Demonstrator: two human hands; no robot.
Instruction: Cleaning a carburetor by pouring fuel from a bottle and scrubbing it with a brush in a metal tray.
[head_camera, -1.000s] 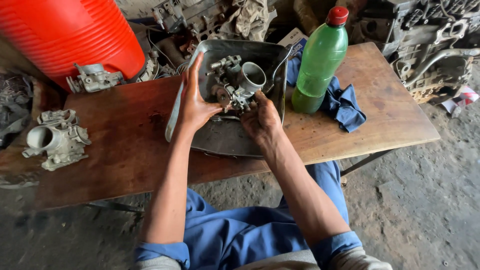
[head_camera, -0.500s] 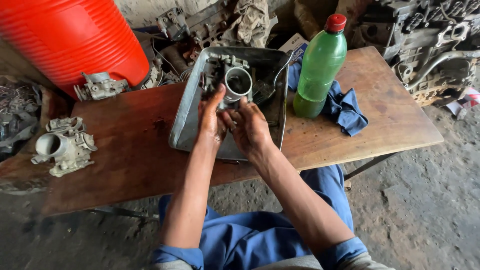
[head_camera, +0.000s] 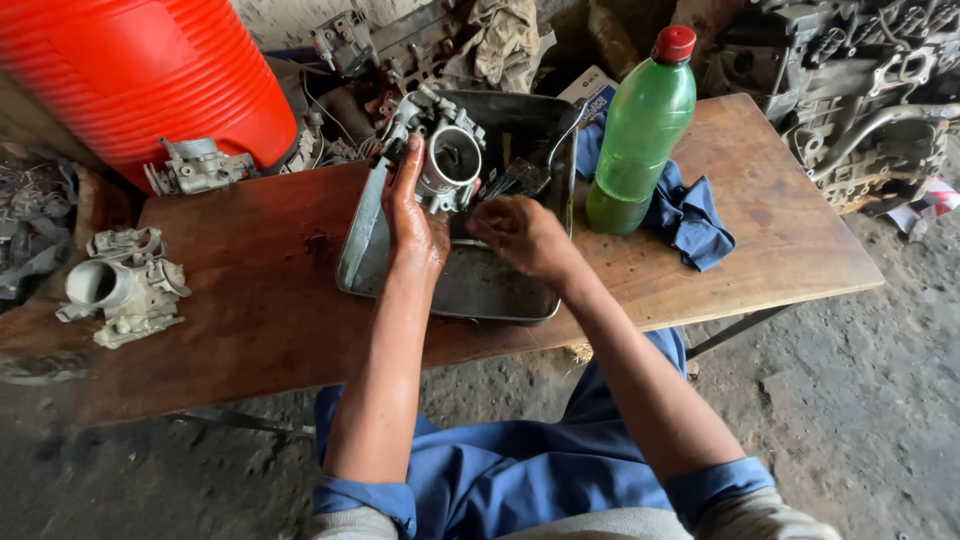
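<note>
My left hand (head_camera: 412, 215) grips a grey metal throttle body (head_camera: 445, 155) and holds it tilted up above a shallow metal tray (head_camera: 360, 240), its round bore facing me. My right hand (head_camera: 520, 232) hovers over the tray just right of the part, fingers curled around the handle of a dark brush (head_camera: 520, 175) whose bristles lie in the tray. Both hands look oily. The tray rests on a worn wooden table (head_camera: 260, 290).
A green plastic bottle (head_camera: 640, 135) with a red cap stands right of the tray beside a blue rag (head_camera: 690, 215). A second grey carburettor-like part (head_camera: 125, 290) lies at the table's left end, another (head_camera: 195, 168) by the red barrel (head_camera: 150, 75). Engine parts crowd the back.
My left hand has lifted the throttle body higher and turned its bore toward me. My right hand has left the part and moved right to the brush.
</note>
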